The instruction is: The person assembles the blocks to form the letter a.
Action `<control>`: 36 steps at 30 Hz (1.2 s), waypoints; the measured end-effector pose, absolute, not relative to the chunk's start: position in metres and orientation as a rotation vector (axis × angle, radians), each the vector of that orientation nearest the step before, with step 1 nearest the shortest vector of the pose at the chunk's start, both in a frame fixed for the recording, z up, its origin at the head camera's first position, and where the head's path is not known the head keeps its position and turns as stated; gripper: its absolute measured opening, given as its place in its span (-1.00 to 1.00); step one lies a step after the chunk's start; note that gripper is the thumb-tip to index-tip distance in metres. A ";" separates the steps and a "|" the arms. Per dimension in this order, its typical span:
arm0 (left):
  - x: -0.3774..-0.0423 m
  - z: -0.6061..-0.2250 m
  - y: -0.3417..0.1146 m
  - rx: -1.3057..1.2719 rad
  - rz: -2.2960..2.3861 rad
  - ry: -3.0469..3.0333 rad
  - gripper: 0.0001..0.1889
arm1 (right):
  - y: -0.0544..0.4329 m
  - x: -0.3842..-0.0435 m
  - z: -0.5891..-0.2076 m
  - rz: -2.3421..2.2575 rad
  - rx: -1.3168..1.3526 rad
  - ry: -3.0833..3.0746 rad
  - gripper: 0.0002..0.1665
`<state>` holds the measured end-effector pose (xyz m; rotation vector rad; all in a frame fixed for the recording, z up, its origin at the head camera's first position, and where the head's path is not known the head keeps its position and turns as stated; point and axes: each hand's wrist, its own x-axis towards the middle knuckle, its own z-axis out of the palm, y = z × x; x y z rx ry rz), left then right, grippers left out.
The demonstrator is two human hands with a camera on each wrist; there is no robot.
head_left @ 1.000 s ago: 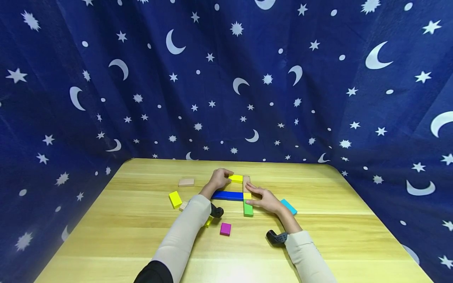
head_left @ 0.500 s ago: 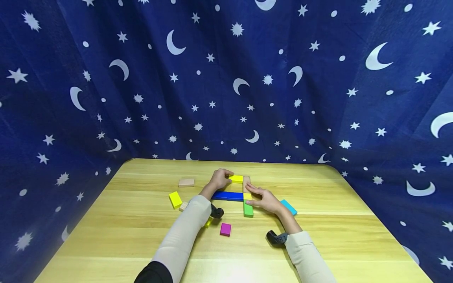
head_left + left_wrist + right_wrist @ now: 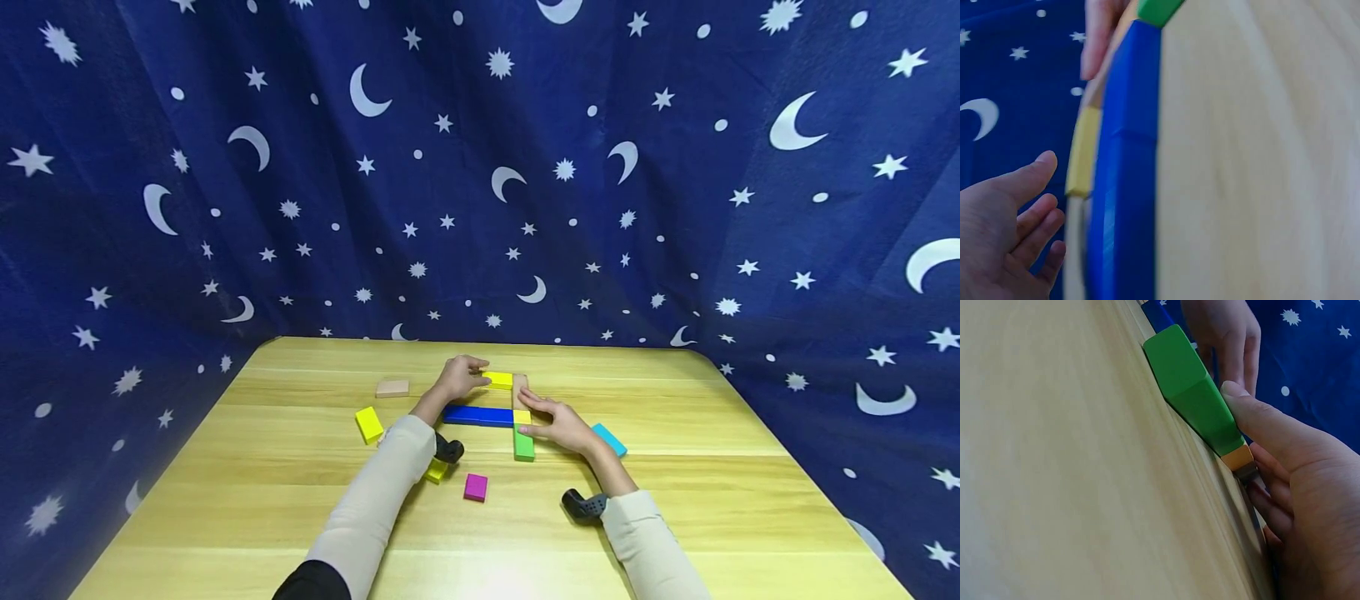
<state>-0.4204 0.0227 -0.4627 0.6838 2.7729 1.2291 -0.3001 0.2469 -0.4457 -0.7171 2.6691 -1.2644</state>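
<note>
Near edge of the bench [image 3: 225,517]: two pale sleeves come in from 6 o'clock.

A bit further, a pink block [image 3: 476,487] lies on the wood between the arms. A small yellow block [image 3: 437,472] sits just beside the left sleeve, at 9 o'clock from the pink one.

Next, the right hand [image 3: 561,427] lies flat w/ fingers [image 3: 1254,419] straight and relaxed. The thumb tip touches the side of the green block [image 3: 523,445]. It does not grip it. In the right wrist view the green block [image 3: 1191,397] lies flat on the bench. A light blue block [image 3: 609,439] lies just beside the right hand, at 3 o'clock.

At 9 o'clock from the green block lies the long blue block [image 3: 477,415]. It runs sideways & meets the green one at a little yellow square [image 3: 522,416]. The left wrist view shows the blue block [image 3: 1125,181] up close, blurry.

Far left, at 9 o'clock, another yellow block [image 3: 368,423] lies well apart.

Further back, the left hand [image 3: 459,377] rests by the yellow block [image 3: 498,380] at the top of the shape. Its fingers [image 3: 1038,219] look loose, released, not clenched, and touch that block's end. A plain wood strip [image 3: 519,387] lies just beside it, at 3 o'clock.

A plain wood block [image 3: 392,387] lies alone at 10 o'clock.

Behind it all hangs a dark blue cloth [image 3: 480,167] w/ white moons & stars.
</note>
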 end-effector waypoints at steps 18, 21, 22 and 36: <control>-0.417 -0.428 -0.100 0.742 1.434 2.967 -0.62 | 0.247 -0.300 -0.446 -1.275 -0.708 2.687 -0.23; -0.415 -0.433 -0.115 0.692 1.403 2.948 -0.58 | 0.246 -0.300 -0.447 -1.277 -0.710 2.691 -0.22; -0.414 -0.435 -0.118 0.674 1.382 2.940 -0.57 | 0.246 -0.300 -0.447 -1.279 -0.712 2.692 -0.22; -0.403 -0.452 -0.142 0.588 1.119 2.806 -0.56 | 0.246 -0.298 -0.445 -1.283 -0.721 2.684 -0.22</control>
